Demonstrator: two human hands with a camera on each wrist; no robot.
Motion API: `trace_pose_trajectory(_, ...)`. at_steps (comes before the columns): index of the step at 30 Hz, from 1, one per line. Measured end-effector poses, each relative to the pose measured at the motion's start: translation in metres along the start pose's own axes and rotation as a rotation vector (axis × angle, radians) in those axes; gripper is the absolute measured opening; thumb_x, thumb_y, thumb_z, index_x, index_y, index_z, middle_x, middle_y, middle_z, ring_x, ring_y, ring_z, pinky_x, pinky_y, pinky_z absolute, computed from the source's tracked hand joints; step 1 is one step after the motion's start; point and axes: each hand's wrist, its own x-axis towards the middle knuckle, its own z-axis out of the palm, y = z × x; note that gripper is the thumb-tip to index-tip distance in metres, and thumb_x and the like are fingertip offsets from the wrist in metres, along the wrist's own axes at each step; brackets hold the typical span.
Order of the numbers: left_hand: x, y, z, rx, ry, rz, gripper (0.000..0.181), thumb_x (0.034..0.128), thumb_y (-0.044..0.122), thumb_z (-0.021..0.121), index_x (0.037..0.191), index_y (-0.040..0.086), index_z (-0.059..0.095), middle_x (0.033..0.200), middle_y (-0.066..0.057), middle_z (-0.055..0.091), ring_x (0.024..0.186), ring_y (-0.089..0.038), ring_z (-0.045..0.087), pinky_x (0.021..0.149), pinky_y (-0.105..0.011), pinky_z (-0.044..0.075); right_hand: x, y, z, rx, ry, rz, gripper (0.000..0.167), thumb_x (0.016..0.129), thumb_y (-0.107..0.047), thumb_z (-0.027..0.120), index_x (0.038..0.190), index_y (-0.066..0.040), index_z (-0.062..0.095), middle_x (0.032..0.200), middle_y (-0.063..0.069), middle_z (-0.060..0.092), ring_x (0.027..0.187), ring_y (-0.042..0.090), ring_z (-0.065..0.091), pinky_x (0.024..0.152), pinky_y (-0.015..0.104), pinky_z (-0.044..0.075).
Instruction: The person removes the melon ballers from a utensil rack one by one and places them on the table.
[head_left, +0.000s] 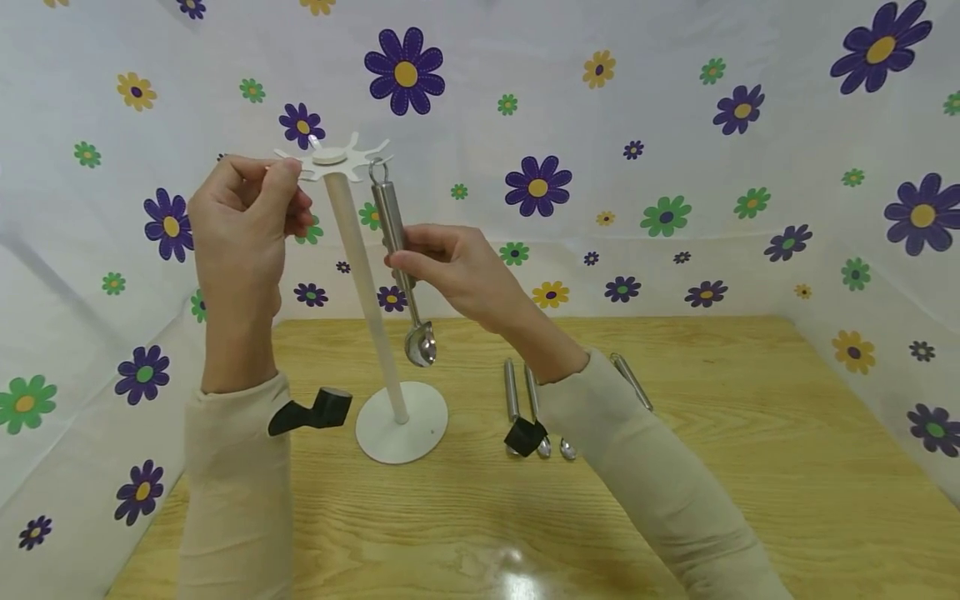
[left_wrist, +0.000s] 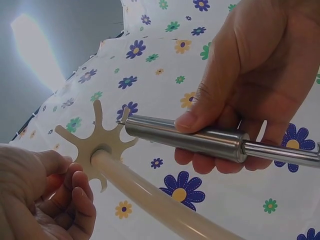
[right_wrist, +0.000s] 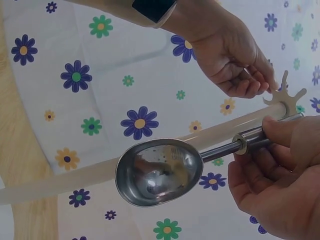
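Note:
A white utensil stand (head_left: 365,300) with a round base and a star-shaped top of curved hooks stands upright on the table. My left hand (head_left: 243,221) pinches one hook of that top between thumb and fingers. In my right hand (head_left: 468,271) is a steel ice cream scoop (right_wrist: 160,172), gripped by its thick handle (left_wrist: 185,137), bowl hanging down. The ring (head_left: 379,171) at the handle's end is at a hook on the stand's right side; I cannot tell whether it hangs on it. In the right wrist view the scoop's oval bowl faces the camera.
Several steel utensils (head_left: 512,392) lie on the wooden table (head_left: 420,525) right of the stand, partly hidden by my right forearm. Another steel handle (head_left: 632,382) shows beyond that sleeve. A flower-patterned cloth (head_left: 465,133) encloses the back and sides.

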Motion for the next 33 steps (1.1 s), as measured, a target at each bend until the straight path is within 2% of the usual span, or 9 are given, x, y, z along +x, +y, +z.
trace_pose_trajectory(7, 0.004, -0.002, -0.001, 0.045, 0.01, -0.034, 0.007, 0.0999, 0.018, 0.071, 0.102, 0.011, 0.071, 0.085, -0.007, 0.067, 0.067, -0.015, 0.063, 0.068, -0.018, 0.057, -0.003, -0.004, 0.0, -0.052, -0.013, 0.013, 0.028, 0.104, -0.006, 0.062, 0.129, 0.007, 0.065, 0.111, 0.015, 0.071, 0.098, 0.022, 0.068, 0.093, 0.034, 0.056)
trace_pose_trajectory(13, 0.009, -0.003, -0.004, 0.034, 0.0, -0.061, 0.022, 0.0965, 0.025, 0.075, 0.109, 0.007, 0.072, 0.09, -0.008, 0.066, 0.071, -0.015, 0.064, 0.072, -0.018, 0.058, -0.006, -0.009, 0.003, -0.124, -0.015, -0.021, 0.028, 0.104, -0.007, 0.063, 0.128, 0.007, 0.066, 0.113, 0.017, 0.071, 0.094, 0.021, 0.066, 0.089, 0.032, 0.056)
trace_pose_trajectory(17, 0.007, -0.004, -0.001, 0.029, 0.036, -0.057, 0.028, 0.0943, 0.027, 0.078, 0.115, 0.009, 0.07, 0.092, -0.009, 0.067, 0.071, -0.015, 0.064, 0.073, -0.018, 0.058, -0.007, -0.01, 0.005, -0.128, -0.013, -0.017, 0.027, 0.104, -0.007, 0.062, 0.127, 0.007, 0.067, 0.111, 0.015, 0.072, 0.093, 0.021, 0.066, 0.09, 0.031, 0.056)
trace_pose_trajectory(19, 0.004, -0.004, 0.001, 0.006, 0.073, -0.027, 0.03, 0.0938, 0.024, 0.078, 0.117, 0.009, 0.065, 0.091, -0.01, 0.067, 0.069, -0.016, 0.062, 0.072, -0.019, 0.057, -0.006, -0.01, 0.006, -0.128, -0.017, -0.014, 0.026, 0.104, -0.007, 0.062, 0.126, 0.007, 0.067, 0.108, 0.013, 0.071, 0.092, 0.021, 0.065, 0.088, 0.032, 0.056)
trace_pose_trajectory(21, 0.002, -0.005, 0.004, -0.026, 0.117, 0.028, 0.029, 0.0947, 0.019, 0.077, 0.117, 0.01, 0.061, 0.089, -0.011, 0.066, 0.065, -0.017, 0.061, 0.069, -0.02, 0.057, -0.007, -0.011, 0.007, -0.127, -0.018, -0.007, 0.025, 0.104, -0.007, 0.062, 0.124, 0.006, 0.068, 0.106, 0.013, 0.071, 0.09, 0.022, 0.064, 0.087, 0.032, 0.056)
trace_pose_trajectory(25, -0.006, -0.007, 0.01, -0.064, 0.169, 0.152, 0.013, 0.1001, 0.012, 0.069, 0.109, 0.008, 0.06, 0.086, -0.011, 0.064, 0.062, -0.018, 0.058, 0.066, -0.024, 0.054, -0.007, -0.012, 0.008, -0.13, -0.019, 0.007, 0.024, 0.104, -0.008, 0.062, 0.123, 0.006, 0.069, 0.104, 0.012, 0.071, 0.089, 0.022, 0.064, 0.087, 0.033, 0.056)
trace_pose_trajectory(28, -0.011, -0.009, 0.015, -0.055, 0.148, 0.202, 0.006, 0.1019, 0.011, 0.066, 0.105, 0.005, 0.066, 0.087, -0.009, 0.063, 0.062, -0.017, 0.057, 0.065, -0.025, 0.052, -0.007, -0.012, 0.008, -0.143, -0.015, 0.007, 0.023, 0.104, -0.008, 0.062, 0.122, 0.006, 0.069, 0.104, 0.012, 0.071, 0.089, 0.021, 0.064, 0.087, 0.032, 0.055)
trace_pose_trajectory(33, -0.014, -0.009, 0.018, 0.042, 0.113, 0.216, 0.016, 0.0952, 0.012, 0.076, 0.108, 0.006, 0.071, 0.092, -0.006, 0.063, 0.064, -0.015, 0.059, 0.069, -0.024, 0.053, -0.008, -0.013, 0.007, -0.147, -0.018, 0.004, 0.022, 0.104, -0.008, 0.062, 0.12, 0.005, 0.07, 0.103, 0.012, 0.071, 0.088, 0.02, 0.064, 0.085, 0.031, 0.055)
